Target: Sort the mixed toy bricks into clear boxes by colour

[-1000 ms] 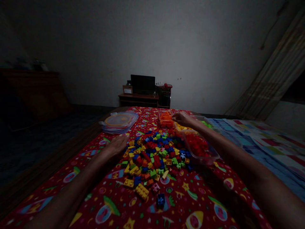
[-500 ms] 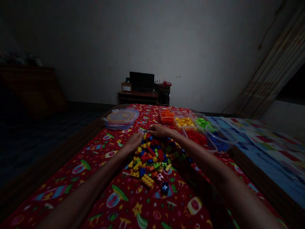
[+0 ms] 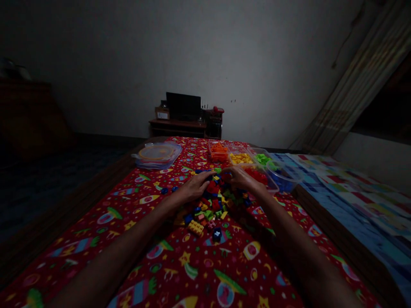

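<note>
A mixed pile of toy building bricks (image 3: 215, 204) in yellow, red, blue, green and orange lies on the red patterned cloth (image 3: 189, 291). My left hand (image 3: 195, 186) reaches over the pile's left side, fingers stretched to the right and thumb apart. Opposite it, my right hand (image 3: 240, 178) arches over the far right part, its fingers spread and bent toward the bricks; its fingertips are dim. I make out nothing held in either hand. At the near edge sit a yellow brick (image 3: 195, 228) and a dark blue brick with a pale star shape (image 3: 217, 234).
Beyond my right hand stand clear tubs of sorted bricks: orange (image 3: 218, 153), yellow (image 3: 240, 159), green (image 3: 263, 160), red (image 3: 256, 175) and blue (image 3: 284, 183). Stacked clear lids (image 3: 157, 155) lie at the far left. A bed (image 3: 334, 192) adjoins on the right.
My hands have moved apart from the pile's far edge. The left came nearer and over the bricks; the right shifted right. A few blue bricks now show left of the pile. The view has turned slightly.
</note>
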Available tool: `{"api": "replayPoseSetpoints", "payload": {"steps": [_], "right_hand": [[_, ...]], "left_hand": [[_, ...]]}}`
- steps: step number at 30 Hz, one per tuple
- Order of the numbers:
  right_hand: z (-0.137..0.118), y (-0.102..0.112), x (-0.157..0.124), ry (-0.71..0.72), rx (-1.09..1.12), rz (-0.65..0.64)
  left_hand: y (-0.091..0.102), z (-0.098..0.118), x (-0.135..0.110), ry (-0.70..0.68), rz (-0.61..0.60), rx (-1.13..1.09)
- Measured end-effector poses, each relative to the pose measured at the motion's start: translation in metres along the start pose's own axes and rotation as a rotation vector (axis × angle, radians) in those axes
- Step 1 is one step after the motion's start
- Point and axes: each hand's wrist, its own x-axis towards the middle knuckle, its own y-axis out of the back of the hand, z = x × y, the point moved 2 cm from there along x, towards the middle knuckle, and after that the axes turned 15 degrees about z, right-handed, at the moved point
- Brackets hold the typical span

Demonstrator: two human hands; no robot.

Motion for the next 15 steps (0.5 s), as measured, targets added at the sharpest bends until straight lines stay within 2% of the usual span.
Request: {"api": "replayPoseSetpoints", "payload": {"steps": [2, 4, 6, 10, 13, 15], "right_hand": [[0.001, 0.002, -0.006, -0.005, 0.018, 0.101], [-0.003, 0.001, -0.011, 0.032, 0.047, 0.126], [-0.011, -0.002, -0.014, 0.083, 0.061, 0.096], [-0.029, -0.012, -0.020, 0.172, 0.097, -0.006], [-0.034, -0.016, -0.022, 0.195, 0.137, -0.111], [-0.028, -0.013, -0.020, 0.160, 0.115, -0.087]], "left_hand": [[0.005, -0.006, 0.001, 0.004, 0.046, 0.047], [0.014, -0.011, 0.003, -0.015, 0.100, 0.089], [0.020, -0.012, 0.005, -0.068, 0.100, 0.097], [0.016, -0.007, 0.004, -0.152, -0.045, 0.066], [0.008, -0.007, 0.001, -0.130, -0.088, 0.118], [0.008, -0.008, 0.000, -0.096, -0.076, 0.168]]}}
